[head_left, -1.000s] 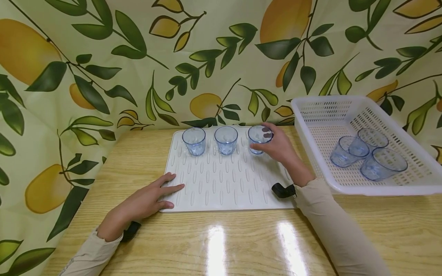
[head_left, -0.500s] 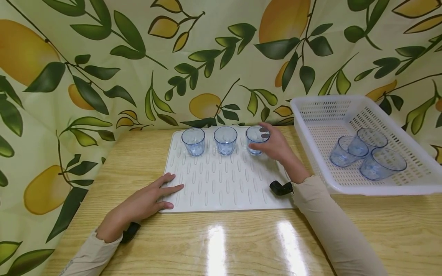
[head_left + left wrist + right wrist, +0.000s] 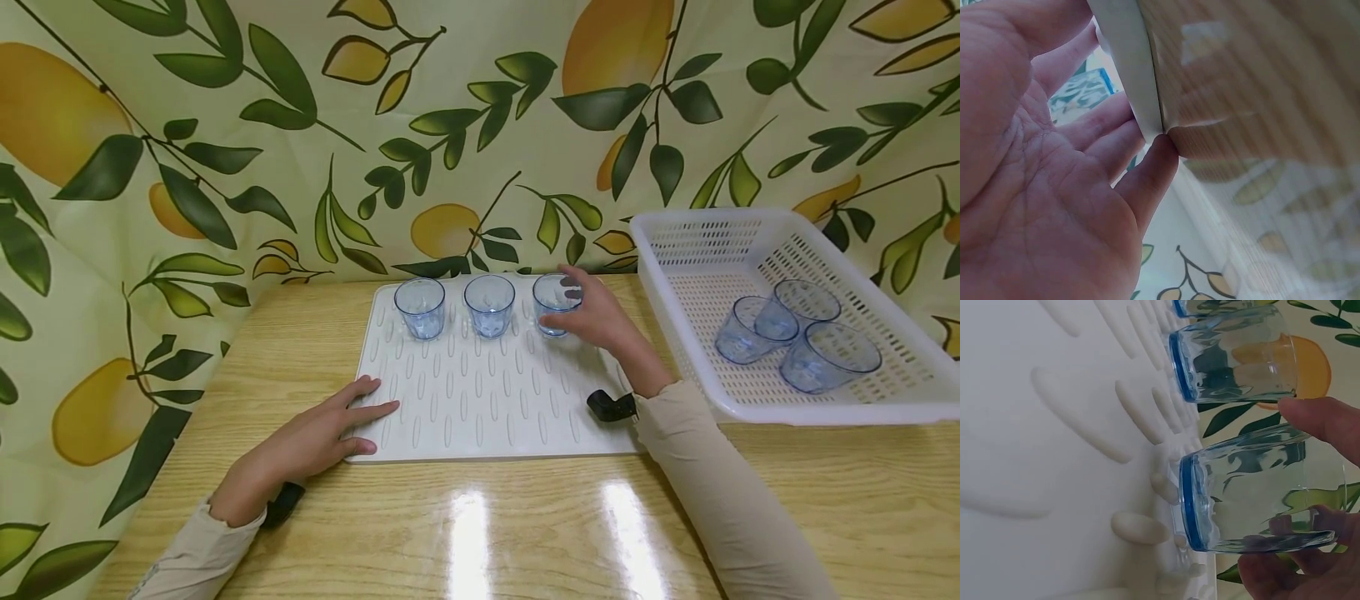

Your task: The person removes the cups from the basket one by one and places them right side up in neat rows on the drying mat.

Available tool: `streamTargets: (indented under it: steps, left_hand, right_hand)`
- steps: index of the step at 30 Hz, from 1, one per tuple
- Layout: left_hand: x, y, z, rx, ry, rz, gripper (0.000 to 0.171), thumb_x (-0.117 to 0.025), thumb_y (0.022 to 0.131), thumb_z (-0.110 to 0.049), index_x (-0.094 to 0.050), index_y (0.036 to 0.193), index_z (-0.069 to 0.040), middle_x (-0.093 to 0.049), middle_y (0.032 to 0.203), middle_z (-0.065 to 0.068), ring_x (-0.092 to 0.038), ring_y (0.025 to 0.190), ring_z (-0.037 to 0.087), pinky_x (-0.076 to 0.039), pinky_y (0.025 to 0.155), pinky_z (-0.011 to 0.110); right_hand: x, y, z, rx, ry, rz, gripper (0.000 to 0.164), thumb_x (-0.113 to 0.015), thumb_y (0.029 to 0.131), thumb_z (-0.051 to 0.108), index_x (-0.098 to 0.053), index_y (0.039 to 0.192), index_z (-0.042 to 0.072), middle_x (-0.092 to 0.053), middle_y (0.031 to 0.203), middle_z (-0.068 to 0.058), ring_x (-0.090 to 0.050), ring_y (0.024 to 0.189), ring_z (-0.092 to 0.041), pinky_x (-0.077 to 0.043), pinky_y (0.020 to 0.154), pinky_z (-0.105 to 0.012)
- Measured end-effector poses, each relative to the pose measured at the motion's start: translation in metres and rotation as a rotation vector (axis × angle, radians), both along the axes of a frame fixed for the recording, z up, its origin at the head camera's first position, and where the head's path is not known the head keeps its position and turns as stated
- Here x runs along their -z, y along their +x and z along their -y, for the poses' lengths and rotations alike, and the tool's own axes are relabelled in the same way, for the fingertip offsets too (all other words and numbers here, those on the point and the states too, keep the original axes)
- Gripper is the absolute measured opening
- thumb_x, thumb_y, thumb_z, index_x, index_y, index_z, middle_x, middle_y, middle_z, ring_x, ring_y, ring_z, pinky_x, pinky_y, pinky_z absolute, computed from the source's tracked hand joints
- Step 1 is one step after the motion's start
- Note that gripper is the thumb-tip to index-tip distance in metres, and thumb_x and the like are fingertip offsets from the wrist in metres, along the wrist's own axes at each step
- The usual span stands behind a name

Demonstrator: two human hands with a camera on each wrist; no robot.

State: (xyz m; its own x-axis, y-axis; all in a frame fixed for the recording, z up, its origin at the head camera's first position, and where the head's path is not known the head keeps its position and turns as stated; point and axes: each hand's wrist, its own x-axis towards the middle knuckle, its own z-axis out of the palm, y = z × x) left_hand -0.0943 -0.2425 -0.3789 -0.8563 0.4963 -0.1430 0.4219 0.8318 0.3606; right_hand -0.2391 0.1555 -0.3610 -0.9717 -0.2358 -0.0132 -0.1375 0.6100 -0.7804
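Three clear blue drinking glasses stand upright in a row along the back of a white ridged drying mat [image 3: 465, 417]: the left glass [image 3: 420, 310], the middle glass [image 3: 489, 308] and the right glass [image 3: 552, 310]. My right hand [image 3: 596, 315] has its thumb and fingers curled round the right glass, which stands on the mat; the right wrist view shows the thumb at one side of this glass [image 3: 1254, 487] and fingers at the other. My left hand [image 3: 318, 433] rests with spread fingers on the mat's left edge, holding no glass.
A white perforated plastic basket [image 3: 731, 408] stands right of the mat, with three more blue glasses [image 3: 828, 358] lying tilted in it. The wooden table [image 3: 360, 525] shows in front of the mat. A lemon-print cloth [image 3: 465, 142] hangs behind.
My right hand has moved slightly left with the right glass, bringing it nearer the middle one, then nearly stops. My left hand stays where it was.
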Motion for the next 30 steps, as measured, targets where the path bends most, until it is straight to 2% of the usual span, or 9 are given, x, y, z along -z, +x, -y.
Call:
streamTargets:
  steps: [3, 6, 12, 18, 22, 26, 30]
  left_hand:
    - [0.000, 0.001, 0.000, -0.001, 0.005, -0.001, 0.057, -0.068, 0.092, -0.034, -0.052, 0.146, -0.026, -0.033, 0.159, 0.018, -0.034, 0.146, 0.044, -0.043, 0.107, 0.058]
    - [0.000, 0.001, 0.000, 0.006, 0.005, -0.011, 0.057, -0.067, 0.092, -0.034, -0.052, 0.146, -0.025, -0.034, 0.159, 0.018, -0.035, 0.146, 0.044, -0.043, 0.106, 0.058]
    - [-0.001, 0.001, -0.001, 0.005, -0.001, -0.009, 0.057, -0.068, 0.092, -0.031, -0.052, 0.146, -0.025, -0.034, 0.159, 0.018, -0.034, 0.146, 0.043, -0.043, 0.108, 0.057]
    - [-0.001, -0.001, 0.000, 0.011, -0.005, 0.000, 0.058, -0.068, 0.092, -0.031, -0.051, 0.147, -0.025, -0.033, 0.159, 0.018, -0.033, 0.147, 0.043, -0.041, 0.109, 0.057]
    - [-0.002, -0.001, 0.002, 0.004, -0.010, 0.009, 0.058, -0.069, 0.092, -0.030, -0.051, 0.147, -0.026, -0.032, 0.160, 0.017, -0.032, 0.147, 0.043, -0.040, 0.110, 0.058]
    - [-0.001, 0.000, 0.003, 0.000, -0.006, 0.015, 0.057, -0.069, 0.092, -0.030, -0.051, 0.147, -0.026, -0.032, 0.160, 0.017, -0.032, 0.147, 0.043, -0.040, 0.110, 0.058]
    - [0.000, 0.000, 0.003, 0.008, 0.002, 0.015, 0.057, -0.068, 0.093, -0.031, -0.050, 0.147, -0.027, -0.032, 0.160, 0.017, -0.032, 0.148, 0.043, -0.040, 0.110, 0.058]
  right_hand:
    - [-0.002, 0.003, -0.001, 0.017, 0.013, -0.024, 0.096, -0.080, 0.083, 0.026, -0.023, 0.158, 0.008, -0.039, 0.155, -0.021, -0.038, 0.143, -0.039, -0.035, 0.115, -0.055]
    - [-0.008, 0.009, -0.002, 0.030, 0.054, -0.093, 0.093, -0.078, 0.086, 0.032, -0.024, 0.158, 0.008, -0.038, 0.156, -0.021, -0.035, 0.144, -0.039, -0.031, 0.117, -0.057]
    - [-0.035, 0.030, -0.004, 0.015, 0.084, -0.217, 0.085, -0.074, 0.089, 0.033, -0.029, 0.156, 0.006, -0.036, 0.157, -0.019, -0.032, 0.146, -0.038, -0.028, 0.118, -0.058]
    - [-0.065, 0.056, -0.012, 0.002, 0.101, -0.265, 0.073, -0.074, 0.091, 0.030, -0.039, 0.152, 0.012, -0.041, 0.155, -0.014, -0.039, 0.141, -0.036, -0.036, 0.112, -0.057]
    - [-0.082, 0.069, -0.015, -0.025, 0.100, -0.296, 0.071, -0.073, 0.091, 0.032, -0.040, 0.152, 0.014, -0.042, 0.154, -0.013, -0.041, 0.139, -0.036, -0.037, 0.111, -0.058]
    - [-0.100, 0.074, -0.022, -0.019, 0.118, -0.283, 0.070, -0.070, 0.093, 0.038, -0.039, 0.153, 0.021, -0.041, 0.156, -0.010, -0.041, 0.139, -0.037, -0.036, 0.109, -0.059]
    - [-0.114, 0.072, -0.038, 0.002, 0.116, -0.271, 0.068, -0.068, 0.094, 0.036, -0.039, 0.153, 0.020, -0.040, 0.155, -0.012, -0.040, 0.138, -0.038, -0.035, 0.110, -0.060]
